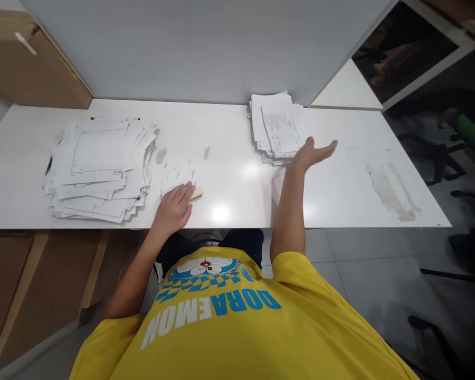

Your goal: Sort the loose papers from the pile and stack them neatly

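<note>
My left hand (pixel 174 206) lies flat on the white table (pixel 237 174), fingers together, covering a thin pale object (pixel 196 197) whose tip shows at the fingertips. A wide, messy stack of printed papers (pixel 101 169) sits just left of that hand. My right hand (pixel 312 153) hovers open, palm up, at the near right corner of a smaller paper stack (pixel 277 128) and holds nothing.
A grey partition wall (pixel 190 47) backs the table. Cardboard boxes (pixel 24 58) stand at the far left and under the table's left side. Smudges (pixel 391 192) mark the right part of the tabletop. Chair legs and dark floor lie to the right.
</note>
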`<state>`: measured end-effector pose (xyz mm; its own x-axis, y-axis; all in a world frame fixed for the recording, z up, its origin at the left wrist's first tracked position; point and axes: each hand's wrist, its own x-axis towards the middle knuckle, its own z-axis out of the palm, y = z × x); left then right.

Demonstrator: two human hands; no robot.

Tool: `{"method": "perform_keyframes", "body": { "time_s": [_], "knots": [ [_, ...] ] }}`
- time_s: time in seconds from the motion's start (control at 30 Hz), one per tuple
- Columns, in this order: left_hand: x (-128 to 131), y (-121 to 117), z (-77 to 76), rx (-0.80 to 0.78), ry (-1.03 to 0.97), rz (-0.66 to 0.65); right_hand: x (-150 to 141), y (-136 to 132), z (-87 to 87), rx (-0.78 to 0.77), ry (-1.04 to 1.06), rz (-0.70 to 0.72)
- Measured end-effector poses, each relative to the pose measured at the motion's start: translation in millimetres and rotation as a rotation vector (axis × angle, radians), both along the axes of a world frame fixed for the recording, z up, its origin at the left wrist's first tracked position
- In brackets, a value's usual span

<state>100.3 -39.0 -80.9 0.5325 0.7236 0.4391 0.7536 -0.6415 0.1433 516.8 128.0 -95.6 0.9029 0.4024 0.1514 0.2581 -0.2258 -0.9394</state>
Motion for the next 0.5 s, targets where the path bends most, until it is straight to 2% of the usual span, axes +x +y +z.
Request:
{"method": "perform_keyframes", "body": {
  "time_s": [0.13, 0.23, 0.33, 0.37, 0.43, 0.5],
  "knots": [
    [-13, -10, -2.2, 0.151, -0.023, 0.076, -15, -21, -4.7, 0.076, -0.218, 0.099],
    [-40, -7, 10.1, 0.188, -0.002, 0.250, -36, -25, -2.0, 0.121, -0.275, 0.195],
    [-79, 8, 33.3, 0.119, -0.056, 0.526, -53, -23, 1.4, 0.161, -0.336, 0.266],
    [-93, 14, 40.3, 0.076, -0.080, 0.578, -56, -23, 1.3, 0.168, -0.362, 0.293],
    [-116, 26, 49.5, -0.045, -0.088, 0.612, -61, -24, -1.2, 0.167, -0.419, 0.349],
    [-131, 34, 51.9, -0.170, -0.044, 0.608, -64, -26, -3.7, 0.156, -0.461, 0.394]
  ]
}}
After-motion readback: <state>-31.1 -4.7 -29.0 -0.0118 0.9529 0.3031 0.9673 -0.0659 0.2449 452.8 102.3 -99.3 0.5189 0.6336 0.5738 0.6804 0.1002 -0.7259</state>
